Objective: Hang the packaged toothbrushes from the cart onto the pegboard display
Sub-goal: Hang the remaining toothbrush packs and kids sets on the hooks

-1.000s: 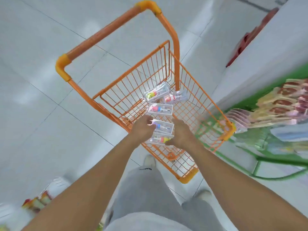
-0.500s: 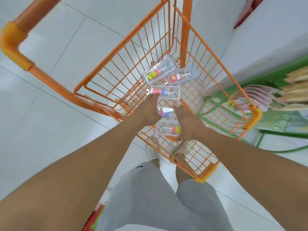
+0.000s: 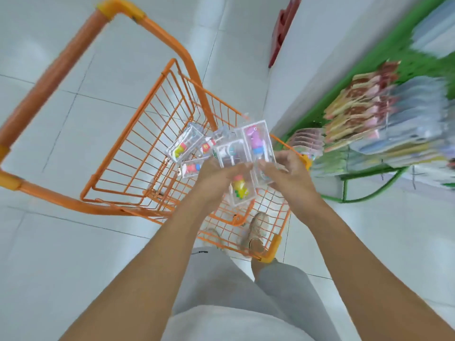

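Above the orange wire cart [image 3: 138, 153], both my hands hold clear toothbrush packages. My left hand [image 3: 216, 178] grips a package with a yellow figure [image 3: 240, 187], which runs under my fingers. My right hand [image 3: 288, 173] grips an upright package with a purple figure [image 3: 257, 141]. Three more clear packages [image 3: 184, 145] lie on the cart's wire bottom, just left of my hands. At the right, the green display [image 3: 403, 60] shows only as a blur.
Blurred hanging packets [image 3: 362, 107] fill the green display rack, whose green frame [image 3: 369, 193] reaches the floor right of the cart. A white wall panel [image 3: 320, 45] and a red object [image 3: 283, 28] stand behind. My feet [image 3: 256, 232] show through the cart's near end. Light tiled floor [image 3: 61, 267] surrounds the cart.
My hands took hold of two packages that lay in the cart and have lifted them above the basket. The camera view has swung and pulled back, showing the cart handle again.
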The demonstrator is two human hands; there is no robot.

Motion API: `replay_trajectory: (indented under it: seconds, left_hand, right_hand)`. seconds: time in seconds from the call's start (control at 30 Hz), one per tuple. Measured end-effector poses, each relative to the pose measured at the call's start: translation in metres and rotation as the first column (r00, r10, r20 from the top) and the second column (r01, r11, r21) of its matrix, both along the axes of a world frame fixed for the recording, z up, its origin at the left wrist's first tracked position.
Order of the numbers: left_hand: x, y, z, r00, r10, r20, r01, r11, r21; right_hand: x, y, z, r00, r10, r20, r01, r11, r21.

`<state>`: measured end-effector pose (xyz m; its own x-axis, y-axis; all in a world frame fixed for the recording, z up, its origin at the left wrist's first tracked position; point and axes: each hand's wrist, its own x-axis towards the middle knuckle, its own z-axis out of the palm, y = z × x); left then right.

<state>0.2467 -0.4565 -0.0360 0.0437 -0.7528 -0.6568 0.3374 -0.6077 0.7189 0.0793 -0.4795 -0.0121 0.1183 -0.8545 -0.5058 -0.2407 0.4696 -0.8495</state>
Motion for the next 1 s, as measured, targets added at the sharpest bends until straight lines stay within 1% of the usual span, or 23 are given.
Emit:
replay_trajectory:
  seconds: [0.07, 0.1, 0.17, 0.23, 0.33, 0.43, 0.53, 0.67, 0.8, 0.9, 1.0]
  left_hand:
    - [-0.006, -0.005, 0.019, 0.989, -0.143, -0.046, 0.14, 0.988, -0.06]
    - [-0.014, -0.008, 0.033, 0.98, -0.181, -0.081, 0.175, 0.981, -0.08]
    - [-0.032, -0.013, 0.061, 0.964, -0.247, -0.103, 0.235, 0.966, -0.11]
    - [-0.052, -0.014, 0.076, 0.958, -0.272, -0.091, 0.259, 0.957, -0.135]
    - [-0.085, -0.011, 0.089, 0.967, -0.234, -0.097, 0.214, 0.96, -0.182]
    - [-0.124, 0.004, 0.095, 0.974, -0.156, -0.167, 0.125, 0.975, -0.182]
    - [-0.168, 0.022, 0.097, 0.962, -0.106, -0.251, 0.078, 0.989, -0.122]
    - [-0.226, 0.043, 0.091, 0.924, 0.041, -0.379, -0.061, 0.997, -0.041]
    - [-0.287, 0.069, 0.099, 0.895, 0.032, -0.445, -0.073, 0.994, -0.076]
    - [-0.336, 0.091, 0.105, 0.883, 0.047, -0.468, -0.075, 0.996, -0.042]
    - [-0.383, 0.111, 0.107, 0.894, 0.07, -0.442, -0.076, 0.997, 0.004]
  right_hand:
    - [-0.025, -0.001, 0.021, 0.988, -0.115, 0.098, 0.112, 0.993, 0.033]
    - [-0.038, 0.002, 0.031, 0.98, -0.136, 0.148, 0.13, 0.99, 0.048]
    - [-0.062, 0.012, 0.053, 0.961, -0.138, 0.241, 0.121, 0.989, 0.085]
    - [-0.087, 0.026, 0.072, 0.951, -0.136, 0.279, 0.111, 0.988, 0.103]
    - [-0.126, 0.051, 0.09, 0.931, -0.236, 0.279, 0.217, 0.971, 0.098]
    - [-0.164, 0.08, 0.096, 0.9, -0.311, 0.307, 0.299, 0.95, 0.088]
    - [-0.199, 0.103, 0.099, 0.852, -0.356, 0.384, 0.342, 0.934, 0.107]
    - [-0.243, 0.133, 0.105, 0.777, -0.431, 0.458, 0.427, 0.896, 0.119]
    - [-0.304, 0.17, 0.103, 0.723, -0.492, 0.484, 0.493, 0.859, 0.135]
    - [-0.348, 0.198, 0.097, 0.679, -0.53, 0.508, 0.518, 0.836, 0.18]
    - [-0.384, 0.216, 0.094, 0.625, -0.567, 0.536, 0.564, 0.803, 0.192]
